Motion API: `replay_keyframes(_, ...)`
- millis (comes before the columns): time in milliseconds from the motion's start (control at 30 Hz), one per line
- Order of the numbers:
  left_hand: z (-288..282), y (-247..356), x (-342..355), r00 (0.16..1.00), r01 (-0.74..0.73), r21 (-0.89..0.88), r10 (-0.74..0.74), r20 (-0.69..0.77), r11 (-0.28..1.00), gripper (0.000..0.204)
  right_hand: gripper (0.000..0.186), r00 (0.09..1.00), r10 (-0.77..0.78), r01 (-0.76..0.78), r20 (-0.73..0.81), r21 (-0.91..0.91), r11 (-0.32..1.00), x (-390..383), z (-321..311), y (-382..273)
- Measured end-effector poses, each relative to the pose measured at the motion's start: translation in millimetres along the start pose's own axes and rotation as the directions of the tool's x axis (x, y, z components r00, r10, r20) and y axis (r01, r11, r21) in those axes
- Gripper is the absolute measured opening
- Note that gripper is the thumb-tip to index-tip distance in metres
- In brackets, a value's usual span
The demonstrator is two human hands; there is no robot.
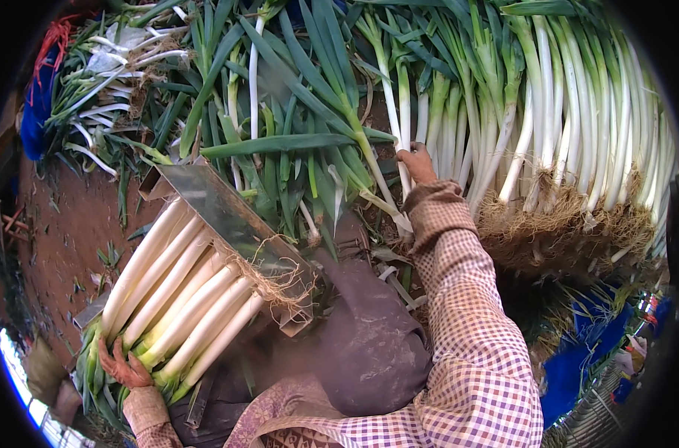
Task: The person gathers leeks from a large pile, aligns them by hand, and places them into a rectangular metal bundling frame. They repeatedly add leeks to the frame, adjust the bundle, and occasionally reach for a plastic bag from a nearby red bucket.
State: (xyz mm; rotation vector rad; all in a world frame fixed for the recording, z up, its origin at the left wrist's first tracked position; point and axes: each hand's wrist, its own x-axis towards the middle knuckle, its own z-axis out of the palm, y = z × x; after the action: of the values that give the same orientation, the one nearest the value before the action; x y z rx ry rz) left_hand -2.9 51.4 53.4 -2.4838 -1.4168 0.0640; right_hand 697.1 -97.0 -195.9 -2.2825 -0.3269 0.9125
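My left hand (123, 366) lies over a row of thick green onions (179, 276), its fingers bent around them where white turns to green. These onions rest side by side in a metal trough (227, 201) across my lap, their roots against its upright end plate. Farther forward and to the right, my right hand (419, 163) is closed on the white stem of a green onion (399, 112). Its fingertips are partly hidden. More loose green onions (280, 149) with long dark leaves lie to the left of that hand.
A large stack of green onions (571, 112) with a mass of roots (563, 228) fills the right side. Smaller onions and trimmings (115, 89) lie at the far left by a blue sack (37, 112). Another blue sack (578, 351) is at lower right. Brown ground (63, 224) shows at left.
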Motion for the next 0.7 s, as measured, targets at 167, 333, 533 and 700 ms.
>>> replay_keyframes(167, 2.0, -2.0, -7.3, 1.0, 0.015, -0.016, -0.015, 0.002, 1.0, 0.046, 0.073, 0.997, -0.005, -0.006, 0.077, 0.137, 0.99, -47.8, 4.7, -18.2)
replay_keyframes(333, -0.6, 3.6, 1.0, 1.0, 0.012, -0.048, -0.012, -0.006, 0.999, 0.044, 0.062, 0.992, 0.126, -0.123, -0.016, -0.356, 0.926, -79.0, 39.0, 15.9)
replay_keyframes(533, -3.6, 4.0, -3.0, 1.0, -0.002, -0.06, 0.001, -0.012, 0.998, 0.044, 0.068, 0.982, 0.182, -0.181, -0.041, -0.433, 0.883, -81.2, 49.7, 3.7)
replay_keyframes(700, -2.6, 4.2, 0.3, 1.0, 0.006, -0.045, -0.007, -0.021, 0.999, 0.041, 0.071, 0.994, 0.113, -0.099, -0.011, -0.575, 0.812, -88.7, 59.4, 14.8)
